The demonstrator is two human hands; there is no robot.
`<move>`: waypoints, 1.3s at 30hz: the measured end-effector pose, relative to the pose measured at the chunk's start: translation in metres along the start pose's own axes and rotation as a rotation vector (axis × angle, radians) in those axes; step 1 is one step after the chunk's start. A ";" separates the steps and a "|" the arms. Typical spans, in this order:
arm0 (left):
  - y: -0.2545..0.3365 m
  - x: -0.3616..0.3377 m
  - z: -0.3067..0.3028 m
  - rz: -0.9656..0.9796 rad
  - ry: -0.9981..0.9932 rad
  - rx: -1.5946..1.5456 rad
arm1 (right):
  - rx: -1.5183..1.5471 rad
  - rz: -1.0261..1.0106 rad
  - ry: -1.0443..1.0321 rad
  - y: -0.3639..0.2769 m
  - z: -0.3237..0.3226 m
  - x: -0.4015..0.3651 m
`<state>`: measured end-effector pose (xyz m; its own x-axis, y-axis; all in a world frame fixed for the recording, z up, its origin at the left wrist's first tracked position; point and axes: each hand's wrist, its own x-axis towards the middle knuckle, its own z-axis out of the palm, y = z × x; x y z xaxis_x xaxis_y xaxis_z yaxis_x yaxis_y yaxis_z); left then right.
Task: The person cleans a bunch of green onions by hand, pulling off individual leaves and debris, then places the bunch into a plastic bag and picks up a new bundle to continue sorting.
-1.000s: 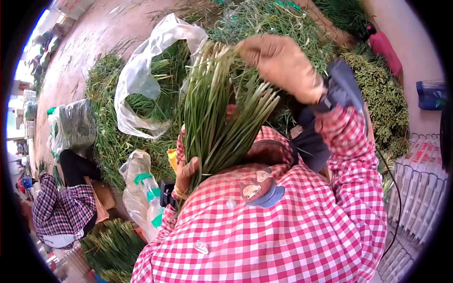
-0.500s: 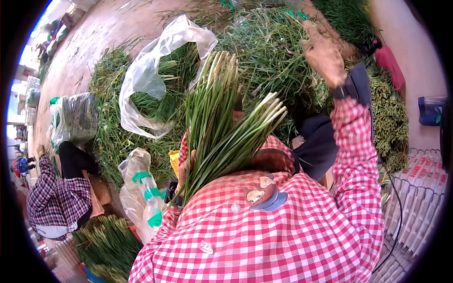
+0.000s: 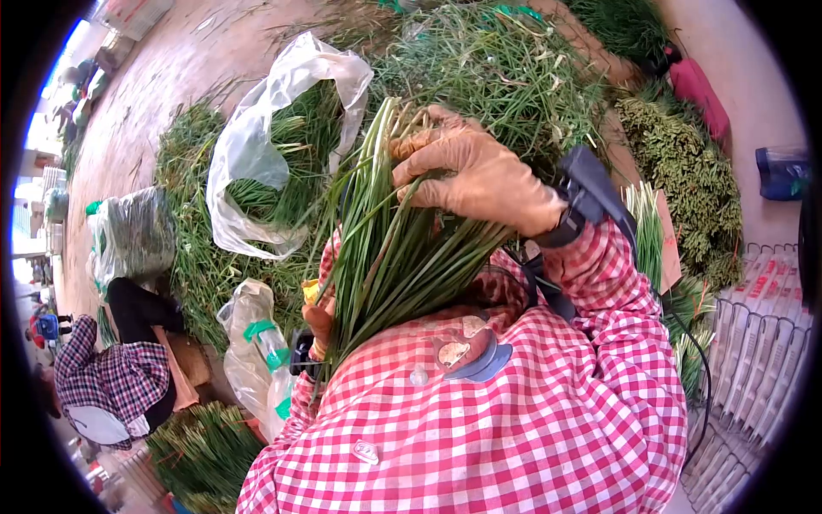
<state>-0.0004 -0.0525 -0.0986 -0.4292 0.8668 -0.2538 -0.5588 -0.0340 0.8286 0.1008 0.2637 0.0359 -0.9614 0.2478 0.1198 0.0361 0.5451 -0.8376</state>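
Observation:
A bunch of chives (image 3: 377, 248), long and green with pale root ends, lies against my chest and points up and away from me. My left hand (image 3: 319, 324) is closed round its lower left side, partly hidden by the leaves. Curled over the upper part near the pale ends is my right hand (image 3: 471, 176), its fingers bent round the stalks. The second group of pale ends is now hidden behind my right hand and forearm.
A heap of loose green stalks (image 3: 505, 77) lies ahead, with an open clear plastic bag (image 3: 248, 154) on it. Another clear bag with green tape (image 3: 257, 343) is at left. A person in a checked shirt (image 3: 111, 368) sits further left. Crates (image 3: 758, 360) stand at right.
My right hand has come from the heap at upper right down and left onto the chives. The bunch has been drawn together, and my left hand still holds it.

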 end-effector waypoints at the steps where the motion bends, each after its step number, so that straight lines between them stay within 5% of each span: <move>1: -0.005 -0.003 -0.001 -0.007 0.005 -0.014 | 0.208 0.078 -0.053 0.003 -0.005 0.001; 4: -0.017 -0.014 -0.001 -0.027 0.027 -0.042 | 0.616 0.295 0.032 0.012 -0.006 0.007; 6: -0.020 -0.017 -0.001 -0.026 0.038 -0.056 | 0.343 0.228 0.276 0.021 0.003 0.010; 9: -0.016 -0.015 -0.004 0.005 0.054 -0.069 | 0.045 0.222 0.359 0.050 -0.006 0.018; 13: -0.005 -0.005 -0.003 0.048 0.052 -0.095 | -0.084 0.219 0.662 0.118 -0.072 0.011; 15: -0.002 -0.001 -0.002 0.058 0.050 -0.101 | -0.670 0.618 0.493 0.124 -0.103 -0.005; 16: -0.001 0.000 -0.001 0.059 0.047 -0.100 | -0.696 0.714 0.418 0.137 -0.101 -0.013; 18: 0.001 0.000 0.001 0.053 0.041 -0.099 | -1.057 0.486 0.328 0.138 -0.079 -0.046; 20: 0.002 -0.001 0.004 0.047 0.039 -0.095 | 0.208 0.665 0.158 0.047 -0.054 -0.057; 22: 0.002 -0.002 0.008 0.032 0.035 -0.078 | 0.598 0.600 0.086 0.002 -0.028 -0.072; 24: 0.003 -0.003 0.013 0.026 0.033 -0.061 | 0.680 0.529 0.231 -0.002 0.011 -0.075; 27: 0.003 -0.006 0.018 0.028 0.032 -0.045 | 0.687 0.473 0.135 -0.015 0.035 -0.063; 30: 0.004 -0.013 0.022 0.053 0.050 -0.056 | 0.577 0.633 -0.018 -0.033 0.020 -0.056; 34: 0.001 -0.020 0.034 0.178 0.117 -0.142 | -0.007 0.419 -0.013 -0.018 0.018 -0.063; 36: -0.004 -0.022 0.032 0.145 0.186 -0.198 | -0.270 0.525 -0.106 -0.028 -0.005 -0.056; 38: -0.021 -0.031 -0.005 -0.120 0.344 -0.247 | -0.286 0.312 0.072 -0.017 -0.012 -0.062; 39: -0.015 -0.029 0.010 -0.126 0.348 -0.261 | -0.044 0.322 0.083 -0.020 -0.021 -0.063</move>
<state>0.0275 -0.0720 -0.0985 -0.5345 0.6552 -0.5339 -0.7630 -0.1024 0.6382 0.1659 0.2539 0.0566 -0.8731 0.4765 -0.1026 0.3478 0.4615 -0.8161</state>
